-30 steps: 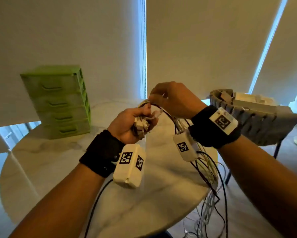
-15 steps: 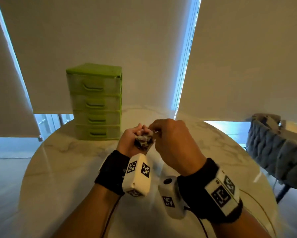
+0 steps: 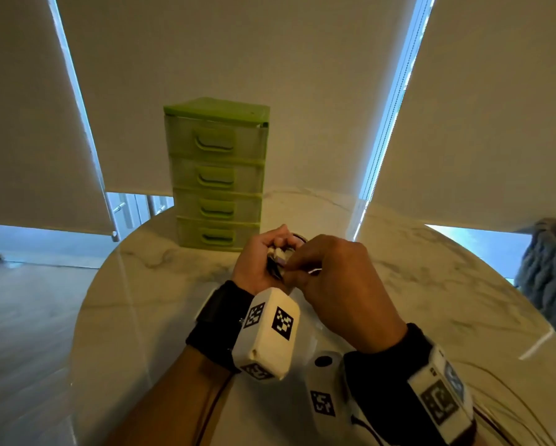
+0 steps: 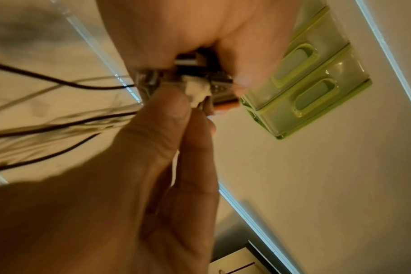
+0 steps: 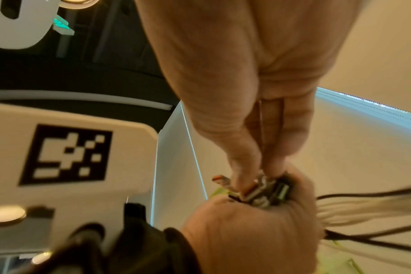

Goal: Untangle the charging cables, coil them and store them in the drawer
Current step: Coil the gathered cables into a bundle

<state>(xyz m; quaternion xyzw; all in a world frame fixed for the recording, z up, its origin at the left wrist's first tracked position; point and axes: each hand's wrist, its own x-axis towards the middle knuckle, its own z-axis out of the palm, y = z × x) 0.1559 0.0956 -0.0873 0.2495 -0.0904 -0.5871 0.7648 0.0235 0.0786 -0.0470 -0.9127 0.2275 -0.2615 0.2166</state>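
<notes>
Cable plug ends bunched between both hands, over table.
My left hand fists the cable plugs; my right hand pinches one plug, just before the green drawer unit.

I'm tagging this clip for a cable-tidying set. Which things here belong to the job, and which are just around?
Part of the job:
- charging cables, plug ends bunched in the left hand
- right hand, pinching at those plugs
- green drawer unit, all drawers closed

Just around:
- marble table
- grey chair
- window blinds
</notes>
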